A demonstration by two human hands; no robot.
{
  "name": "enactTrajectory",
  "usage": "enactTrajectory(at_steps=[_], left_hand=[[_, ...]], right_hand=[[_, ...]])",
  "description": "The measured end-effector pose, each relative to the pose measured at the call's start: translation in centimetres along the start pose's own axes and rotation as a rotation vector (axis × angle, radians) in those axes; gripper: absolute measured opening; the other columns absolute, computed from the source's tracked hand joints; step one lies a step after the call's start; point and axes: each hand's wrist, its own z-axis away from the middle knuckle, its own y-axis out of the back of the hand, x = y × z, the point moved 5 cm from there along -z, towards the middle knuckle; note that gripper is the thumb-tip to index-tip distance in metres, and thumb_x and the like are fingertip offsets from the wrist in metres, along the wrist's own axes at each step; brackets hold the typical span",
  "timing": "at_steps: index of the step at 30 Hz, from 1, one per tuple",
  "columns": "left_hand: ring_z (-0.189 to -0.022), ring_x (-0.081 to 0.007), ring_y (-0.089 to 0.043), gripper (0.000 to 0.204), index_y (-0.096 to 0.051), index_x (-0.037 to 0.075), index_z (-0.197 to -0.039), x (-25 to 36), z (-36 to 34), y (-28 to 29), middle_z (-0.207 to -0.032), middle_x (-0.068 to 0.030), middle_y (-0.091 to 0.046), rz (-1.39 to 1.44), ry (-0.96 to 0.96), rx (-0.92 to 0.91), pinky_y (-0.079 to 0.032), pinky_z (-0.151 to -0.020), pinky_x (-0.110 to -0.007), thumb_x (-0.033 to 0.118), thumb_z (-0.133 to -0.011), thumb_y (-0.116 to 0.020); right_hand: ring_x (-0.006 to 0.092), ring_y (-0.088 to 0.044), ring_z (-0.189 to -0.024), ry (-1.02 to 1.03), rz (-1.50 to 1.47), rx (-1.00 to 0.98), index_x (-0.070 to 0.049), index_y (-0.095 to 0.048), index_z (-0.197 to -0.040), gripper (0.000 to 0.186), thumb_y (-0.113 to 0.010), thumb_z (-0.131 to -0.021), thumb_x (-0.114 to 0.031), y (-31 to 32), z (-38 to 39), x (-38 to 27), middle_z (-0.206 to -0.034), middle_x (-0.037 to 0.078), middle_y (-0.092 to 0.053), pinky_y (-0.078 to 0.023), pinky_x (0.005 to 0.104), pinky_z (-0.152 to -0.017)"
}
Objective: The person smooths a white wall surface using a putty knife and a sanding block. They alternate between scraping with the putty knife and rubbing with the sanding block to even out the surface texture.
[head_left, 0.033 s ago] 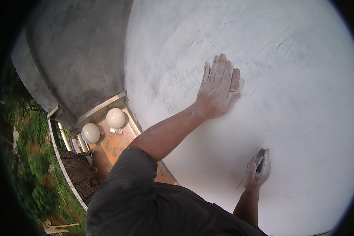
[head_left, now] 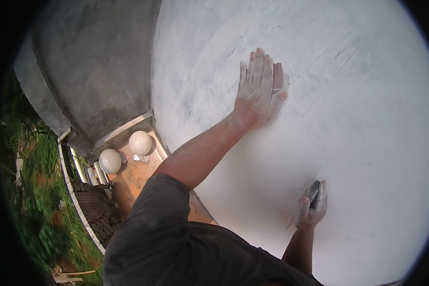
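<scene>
My left hand [head_left: 257, 93], coated in white dust, lies flat with fingers stretched upward against the white wall [head_left: 367, 119]. Under its palm and beside the index finger shows a sanding block [head_left: 278, 76], brownish with a pale edge. The thumb rests at the block's near end, and the rest of it is covered by the hand. Lower right, my right hand [head_left: 311, 209] is curled near the wall, also dusty. Between its thumb and fingers sits a dark grey flat piece [head_left: 313, 191], whose kind I cannot make out.
A bare grey wall [head_left: 100, 62] meets the white one at a corner. Below on the orange floor [head_left: 128, 183] are two pale round globes [head_left: 140, 143] and small packets [head_left: 140, 158]. A low parapet [head_left: 83, 217] edges the drop to greenery at left.
My left hand has slid up and slightly left along the wall with the sanding block. My right hand stays in nearly the same place.
</scene>
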Motion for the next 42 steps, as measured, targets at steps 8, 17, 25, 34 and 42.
enactTrajectory(at_steps=[8, 17, 25, 34, 42], left_hand=[[-0.154, -0.0510, -0.009, 0.069, -0.026, -0.009, -0.156, -3.8, 0.5, -1.5, -0.165, -0.0342, -0.013, 0.050, 0.154, 0.034, -0.010, -0.124, -0.061, 0.035, -0.107, -0.045], [-0.123, -0.0325, -0.063, 0.034, -0.063, -0.004, -0.127, -1.4, 13.2, 2.4, -0.127, -0.0233, -0.066, 0.370, 0.352, 0.022, -0.046, -0.107, -0.044, 0.017, -0.107, -0.045], [-0.087, -0.0179, -0.067, 0.042, -0.065, -0.003, -0.112, -3.7, 12.4, 3.0, -0.095, -0.0113, -0.070, 0.734, 0.824, 0.009, -0.053, -0.084, -0.035, 0.033, -0.110, -0.043], [-0.101, -0.0204, -0.066, 0.040, -0.067, 0.000, -0.109, -3.3, 11.8, 2.6, -0.112, -0.0125, -0.069, 1.041, 0.996, -0.167, -0.054, -0.091, -0.038, 0.033, -0.110, -0.043], [-0.149, -0.0399, -0.036, 0.019, -0.069, 0.002, -0.092, 4.1, 10.0, 4.0, -0.153, -0.0212, -0.049, 0.628, -0.389, -0.432, -0.033, -0.120, -0.055, 0.021, -0.091, -0.071]], right_hand=[[0.0385, -0.067, -0.098, 0.171, 0.084, 0.070, 0.011, -0.055, -0.135, 0.068, -0.064, -0.100, -0.047, -0.3, -0.4, -0.8, -0.116, 0.025, -0.067, -0.055, 0.0439, -0.083], [0.0294, -0.067, -0.095, -0.024, -0.010, 0.058, 0.010, -0.048, -0.143, 0.079, -0.065, -0.098, -0.052, -1.1, -0.6, -2.1, -0.115, 0.020, -0.067, -0.055, 0.0380, -0.081], [0.0186, -0.065, -0.087, 0.131, -0.433, 0.138, 0.003, -0.037, -0.148, 0.083, -0.077, -0.092, -0.043, 0.3, -2.9, -9.8, -0.108, 0.013, -0.065, -0.055, 0.0298, -0.072], [0.0176, -0.066, -0.081, 0.137, -0.251, 0.262, -0.011, -0.040, -0.113, 0.038, -0.072, -0.093, -0.003, -3.7, -4.2, -11.8, -0.113, 0.013, -0.056, -0.057, 0.0287, -0.065], [0.0124, -0.059, -0.066, -0.441, -0.309, 0.247, 0.002, -0.041, -0.138, 0.054, -0.072, -0.096, -0.012, -5.8, -1.8, -11.6, -0.099, 0.007, -0.057, -0.049, 0.0246, -0.055]])
